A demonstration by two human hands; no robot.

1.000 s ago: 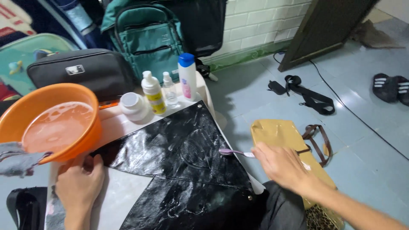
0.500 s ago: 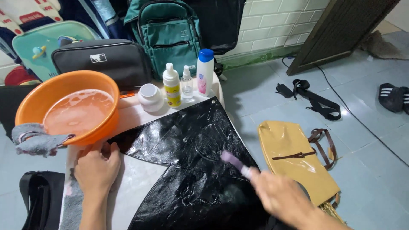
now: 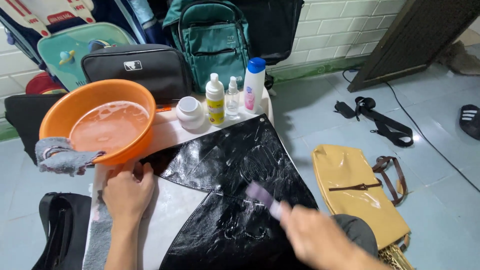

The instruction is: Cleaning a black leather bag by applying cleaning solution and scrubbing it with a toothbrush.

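Since half a second ago, the right hand (image 3: 320, 240) has been drawn lower and nearer to the camera, and its brush has been carried across the wet leather; the left hand (image 3: 127, 192) has been kept in the same spot. A small purple brush (image 3: 264, 197) is gripped in the curled fingers of the right hand, blurred by motion, with its head pressed onto a glossy black leather bag (image 3: 230, 195). The bag is spread flat over a white desk (image 3: 172, 135) and is streaked with soapy lather just ahead of the right fingers. Its left corner is pinned down by the left hand, whose fingers (image 3: 145, 172) are bent and pressed flat, clasping nothing.

Just beyond the left fingers, an orange basin (image 3: 95, 117) of cloudy water is seen, with a grey cloth (image 3: 62, 157) draped over its near rim. Further past the bag, a white jar (image 3: 189, 112), a yellow pump bottle (image 3: 215, 100), a clear spray bottle (image 3: 231, 97) and a white bottle with a blue cap (image 3: 253, 85) are lined up. On the floor, right of the right fingers, a tan handbag (image 3: 355, 190) is laid flat.
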